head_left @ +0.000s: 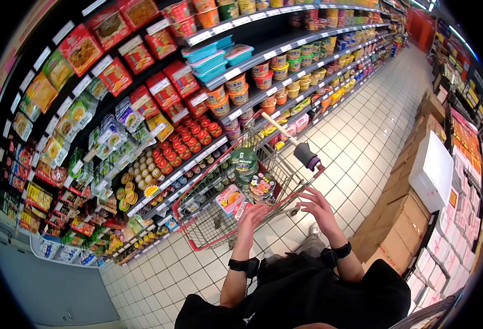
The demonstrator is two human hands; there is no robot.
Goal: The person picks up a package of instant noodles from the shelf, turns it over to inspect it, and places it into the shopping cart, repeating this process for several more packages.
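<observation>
Trolley (189, 219) is standing right in front of me, angled on the tiled floor (362, 181) beside the shelves (178, 179), and both hands are hovering around its near end. Left hand (251, 218) is curving loosely, fingers half open; right hand (317, 208) is spreading wider, fingers apart, close by the red handle (318, 175). Neither is gripping anything I'm seeing, though whether a fingertip is brushing the bar, I can't tell.

Now, handling: that wire frame is looking stiff and fairly bulky, but it's sitting on castors, so I'm judging it easy to roll and awkward to lift. Best hold is looking like the handle, one hand toward each end, palms over the top. Smooth bar, so a full wrap is seeming safer than fingertips.

Inside, a green plastic container (245, 160) is looking the heaviest of the load, perhaps slick; around its middle would be suiting two hands. Below it, the flat food pack (230, 198) is seeming light, its edges the place for pinching. Up by the handle, a pale stick (277, 127) is jutting out past a dark padded end (306, 156), likely swinging if knocked.
</observation>
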